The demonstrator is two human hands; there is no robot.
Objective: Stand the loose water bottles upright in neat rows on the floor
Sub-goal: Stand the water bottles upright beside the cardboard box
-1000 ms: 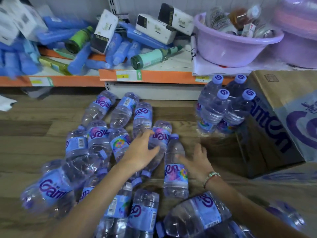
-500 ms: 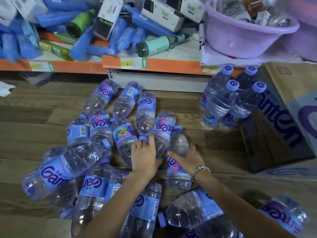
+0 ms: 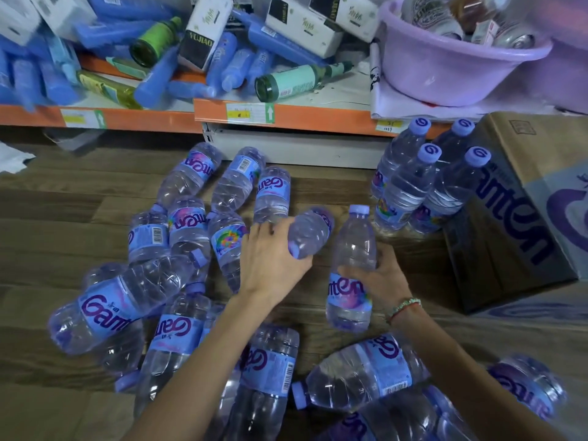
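Observation:
Several clear water bottles with blue labels and purple caps lie loose in a heap (image 3: 178,237) on the wooden floor (image 3: 57,218). My left hand (image 3: 270,265) grips one bottle (image 3: 310,232) near its cap end, lifted and tilted. My right hand (image 3: 381,276) holds another bottle (image 3: 351,268) round its middle, nearly upright with the cap up. Several bottles (image 3: 420,183) stand upright in a tight group at the right, beside a cardboard box.
A brown cardboard box (image 3: 521,218) stands on the right. Behind runs a low orange-edged shelf (image 3: 318,117) piled with blue bottles, green bottles and white cartons. A lilac plastic basin (image 3: 451,68) sits on it. More loose bottles (image 3: 359,374) lie near my arms.
Both hands have closed round bottles and raised them off the floor. The right-hand bottle has swung from lying flat to nearly upright and shifted right.

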